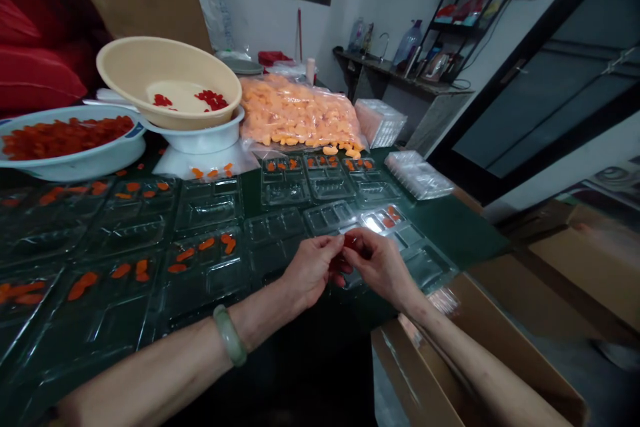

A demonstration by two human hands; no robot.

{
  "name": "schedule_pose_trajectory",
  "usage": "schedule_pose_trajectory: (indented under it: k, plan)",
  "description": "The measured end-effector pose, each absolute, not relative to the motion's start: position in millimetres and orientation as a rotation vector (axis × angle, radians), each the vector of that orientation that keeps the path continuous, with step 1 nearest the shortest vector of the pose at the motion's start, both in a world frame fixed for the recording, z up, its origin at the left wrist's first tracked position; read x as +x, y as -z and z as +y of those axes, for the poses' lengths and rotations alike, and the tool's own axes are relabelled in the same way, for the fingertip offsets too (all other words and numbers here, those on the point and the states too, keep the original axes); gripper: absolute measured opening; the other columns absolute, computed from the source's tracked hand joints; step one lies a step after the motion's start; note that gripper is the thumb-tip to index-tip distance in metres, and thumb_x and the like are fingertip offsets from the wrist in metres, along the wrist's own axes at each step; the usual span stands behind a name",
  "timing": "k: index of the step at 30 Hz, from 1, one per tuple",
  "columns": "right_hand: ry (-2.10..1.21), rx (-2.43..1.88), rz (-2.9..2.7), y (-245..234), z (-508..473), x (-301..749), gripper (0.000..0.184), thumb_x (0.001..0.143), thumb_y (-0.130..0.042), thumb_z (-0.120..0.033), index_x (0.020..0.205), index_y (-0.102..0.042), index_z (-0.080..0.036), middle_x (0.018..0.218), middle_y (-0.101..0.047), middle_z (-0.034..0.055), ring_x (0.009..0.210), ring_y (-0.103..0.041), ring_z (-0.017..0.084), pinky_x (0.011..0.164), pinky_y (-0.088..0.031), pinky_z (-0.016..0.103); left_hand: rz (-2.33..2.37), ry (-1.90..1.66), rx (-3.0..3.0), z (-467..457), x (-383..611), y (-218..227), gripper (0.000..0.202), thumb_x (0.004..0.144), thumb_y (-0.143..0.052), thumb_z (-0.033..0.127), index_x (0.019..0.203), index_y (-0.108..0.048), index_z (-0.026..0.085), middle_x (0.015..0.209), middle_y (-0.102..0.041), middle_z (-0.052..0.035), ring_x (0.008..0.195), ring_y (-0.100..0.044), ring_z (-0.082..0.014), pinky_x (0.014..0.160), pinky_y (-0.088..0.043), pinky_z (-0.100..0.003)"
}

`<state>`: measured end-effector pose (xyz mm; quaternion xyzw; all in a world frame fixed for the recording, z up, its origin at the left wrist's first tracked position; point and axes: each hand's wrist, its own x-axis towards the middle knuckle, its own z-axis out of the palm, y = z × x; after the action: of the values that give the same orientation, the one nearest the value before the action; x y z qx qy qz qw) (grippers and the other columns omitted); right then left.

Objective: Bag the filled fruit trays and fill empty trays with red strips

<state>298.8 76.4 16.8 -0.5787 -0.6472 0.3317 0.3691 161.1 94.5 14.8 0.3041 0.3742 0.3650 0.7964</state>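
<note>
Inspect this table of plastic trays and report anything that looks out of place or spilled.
The beige basin sits tilted on a white bowl, not level, its red pieces in clumps inside. Loose orange pieces also seem to have spilled at the front edge of the clear plastic bag.

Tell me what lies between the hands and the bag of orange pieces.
Head view: clear plastic compartment trays on the green tabletop separate the left hand and right hand from the bag of orange pieces, some holding orange pieces.
</note>
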Motion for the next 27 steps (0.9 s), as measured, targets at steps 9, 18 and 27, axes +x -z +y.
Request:
schedule_pose_trajectory:
  k: [9,18,27]
  plan:
    - [-0.983,-1.362,-1.645,-8.3,70.5,292.1,0.04,0.074,-0.053,-0.021,0.114,-0.047,-0.016,0.059,-0.048,-0.0062,0.053,-0.046,0.01,0.053,-0.039,0.023,0.972,-0.828,0.865,98.6,160.4,-8.9,0.004,0.07,-0.058,0.013,0.066,-0.056,0.012,0.051,-0.054,0.0005,0.039,-0.045,-0.0073,0.03,-0.027,-0.017]
    - [-0.853,-1.515,-1.343,-19.8,96.3,338.9,0.027,0.069,-0.064,-0.041,0.078,-0.058,-0.016,0.058,-0.054,-0.0016,0.047,-0.042,0.009,0.046,-0.031,0.023,0.796,-0.788,0.49,113.9,149.7,-9.8,0.008,0.072,-0.053,0.003,0.075,-0.057,0.01,0.066,-0.06,-0.0044,0.051,-0.056,-0.0103,0.041,-0.038,-0.017]
    - [-0.868,-1.645,-1.222,6.4,140.3,385.8,0.037,0.047,-0.078,-0.038,0.067,-0.057,-0.015,0.05,-0.054,-0.0032,0.042,-0.043,0.008,0.042,-0.031,0.022,0.854,-0.865,0.454,119.1,124.3,-23.6,0.004,0.075,-0.06,0.006,0.074,-0.059,0.01,0.066,-0.059,-0.0036,0.05,-0.055,-0.0093,0.04,-0.038,-0.017]
